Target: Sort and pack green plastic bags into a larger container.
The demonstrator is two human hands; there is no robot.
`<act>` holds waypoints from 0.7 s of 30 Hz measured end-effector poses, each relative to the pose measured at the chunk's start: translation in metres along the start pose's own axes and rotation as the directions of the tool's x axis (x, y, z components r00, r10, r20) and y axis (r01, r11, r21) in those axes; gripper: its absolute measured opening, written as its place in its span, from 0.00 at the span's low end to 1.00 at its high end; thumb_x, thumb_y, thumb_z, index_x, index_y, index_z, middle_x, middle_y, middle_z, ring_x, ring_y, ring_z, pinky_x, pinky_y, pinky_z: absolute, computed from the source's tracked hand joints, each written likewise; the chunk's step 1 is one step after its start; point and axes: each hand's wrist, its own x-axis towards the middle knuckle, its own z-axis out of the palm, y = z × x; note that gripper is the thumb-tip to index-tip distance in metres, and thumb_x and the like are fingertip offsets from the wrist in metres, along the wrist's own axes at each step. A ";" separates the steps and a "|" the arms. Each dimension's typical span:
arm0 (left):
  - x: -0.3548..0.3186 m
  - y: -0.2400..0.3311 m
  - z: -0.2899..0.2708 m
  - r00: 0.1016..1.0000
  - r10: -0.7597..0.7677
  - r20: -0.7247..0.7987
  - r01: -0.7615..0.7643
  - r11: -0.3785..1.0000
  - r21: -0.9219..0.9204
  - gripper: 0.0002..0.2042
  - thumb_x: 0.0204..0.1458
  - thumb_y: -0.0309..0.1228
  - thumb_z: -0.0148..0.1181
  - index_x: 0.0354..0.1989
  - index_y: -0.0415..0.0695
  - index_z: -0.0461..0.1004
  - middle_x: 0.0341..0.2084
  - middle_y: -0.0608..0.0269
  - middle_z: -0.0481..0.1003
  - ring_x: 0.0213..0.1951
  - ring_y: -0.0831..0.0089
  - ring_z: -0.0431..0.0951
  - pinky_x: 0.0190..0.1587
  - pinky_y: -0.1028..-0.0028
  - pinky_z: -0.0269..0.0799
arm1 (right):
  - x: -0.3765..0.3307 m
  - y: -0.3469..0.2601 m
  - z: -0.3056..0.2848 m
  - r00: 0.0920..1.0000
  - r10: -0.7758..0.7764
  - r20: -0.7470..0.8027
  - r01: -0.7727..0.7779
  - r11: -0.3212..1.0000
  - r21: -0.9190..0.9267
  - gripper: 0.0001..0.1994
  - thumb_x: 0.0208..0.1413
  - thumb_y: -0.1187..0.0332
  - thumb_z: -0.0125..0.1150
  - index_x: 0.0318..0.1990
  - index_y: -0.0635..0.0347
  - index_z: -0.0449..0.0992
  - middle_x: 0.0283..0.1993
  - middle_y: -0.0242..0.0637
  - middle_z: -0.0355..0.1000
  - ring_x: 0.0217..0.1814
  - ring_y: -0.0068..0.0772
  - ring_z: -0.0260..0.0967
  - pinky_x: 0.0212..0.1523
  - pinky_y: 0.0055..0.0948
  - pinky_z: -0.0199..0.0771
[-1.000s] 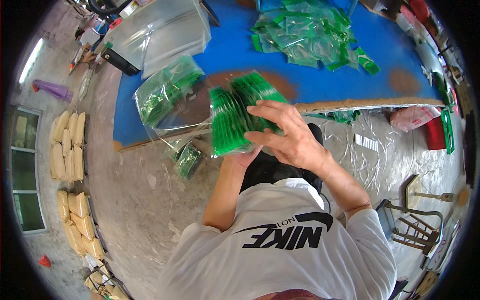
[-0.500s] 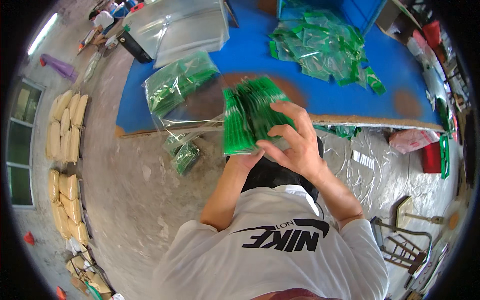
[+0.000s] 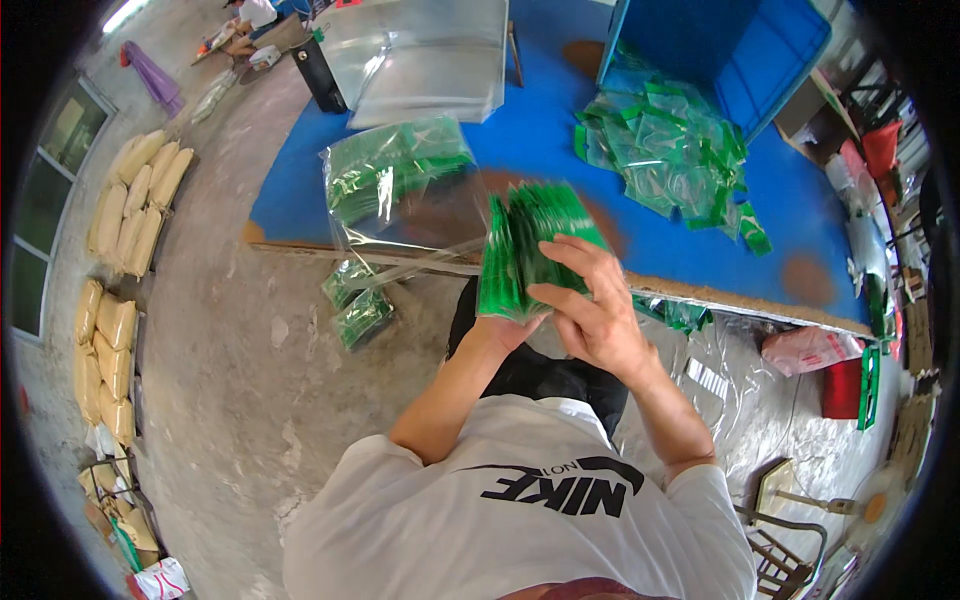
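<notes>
A thick stack of green-edged plastic bags [image 3: 545, 225] is held over the table's near edge, its edges fanned and a little blurred. My left hand [image 3: 510, 328] grips the stack from below; most of its fingers are hidden behind the bags. On the stack's right side lies my right hand [image 3: 590, 300], fingers bent and spread across the edges. Left of the stack, a large clear bag [image 3: 400, 180] with more green-edged bags inside rests on the table, its loose clear end reaching toward the stack.
The blue table [image 3: 300, 190] has a blue crate [image 3: 720, 60] tipped at its far right, with loose green-edged bags [image 3: 670, 150] spilling out. Clear plastic sheets [image 3: 430, 70] and a black box [image 3: 318, 75] stand at far left. Small bundles [image 3: 360, 310] lie on the floor.
The view has turned, so the scene sits differently in the picture. The stack stays in my hands, and my right fingers have shifted slightly along its edges.
</notes>
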 end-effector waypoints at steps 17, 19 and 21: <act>-0.002 -0.007 0.002 0.998 0.057 -0.039 -0.049 0.982 0.182 0.22 0.64 0.40 0.52 0.64 0.45 0.66 0.59 0.60 0.72 0.58 0.67 0.73 0.61 0.64 0.70 | -0.008 -0.002 0.012 0.971 0.153 -0.186 -0.152 0.988 0.022 0.22 0.37 0.58 0.81 0.33 0.58 0.74 0.59 0.48 0.68 0.61 0.56 0.66 0.56 0.50 0.69; -0.003 -0.007 0.003 0.997 0.059 -0.045 -0.050 0.980 0.192 0.22 0.65 0.41 0.51 0.64 0.45 0.66 0.59 0.60 0.72 0.58 0.67 0.73 0.62 0.64 0.70 | -0.007 -0.004 0.011 0.971 0.159 -0.180 -0.157 0.987 0.025 0.22 0.37 0.59 0.81 0.33 0.58 0.74 0.59 0.48 0.68 0.61 0.55 0.66 0.56 0.50 0.69; -0.004 -0.008 0.002 0.998 0.048 -0.043 -0.041 0.988 0.148 0.22 0.65 0.41 0.50 0.64 0.45 0.66 0.59 0.60 0.72 0.58 0.67 0.73 0.62 0.64 0.70 | -0.006 -0.006 0.009 0.971 0.165 -0.174 -0.163 0.986 0.028 0.22 0.36 0.59 0.81 0.34 0.58 0.74 0.59 0.47 0.68 0.62 0.55 0.66 0.56 0.51 0.69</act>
